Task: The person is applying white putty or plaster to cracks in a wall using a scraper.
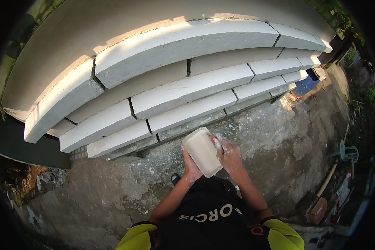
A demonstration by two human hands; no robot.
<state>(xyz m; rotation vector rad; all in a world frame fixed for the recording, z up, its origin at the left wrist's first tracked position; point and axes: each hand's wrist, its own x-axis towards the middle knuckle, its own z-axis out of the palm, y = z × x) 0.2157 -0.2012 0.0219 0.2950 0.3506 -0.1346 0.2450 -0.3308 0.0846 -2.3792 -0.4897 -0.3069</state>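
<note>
White rectangular block (202,151), pale and smooth with rounded corners, is being held in front of the person's chest, tilted so that one short end is pointing up toward the wall and the other down toward the body. The left hand (191,164) is cupping it from underneath along its left long edge, its grip closed around the block's lower side with the fingers mostly hidden behind it. The right hand (230,156) is pressing against the block's right long edge, its fingers curled onto the rim near the upper corner; both hands are dusted with white powder. The block is hanging in the air above the rough concrete floor (279,141), just in front of the lowest course of a stepped white wall (175,66) made of long painted ledges with dark cracks at the joints. Sunlight is falling across the upper ledges while the lower ones are lying in shade. Far along the foot of the wall a blue tub (306,84) is standing; what it is holding cannot be made out. At the right a green plastic chair (348,152) is standing well apart from the hands, with a long wooden handle (327,180) lying near it and a small cardboard box (318,209) below; its contents cannot be seen.
</note>
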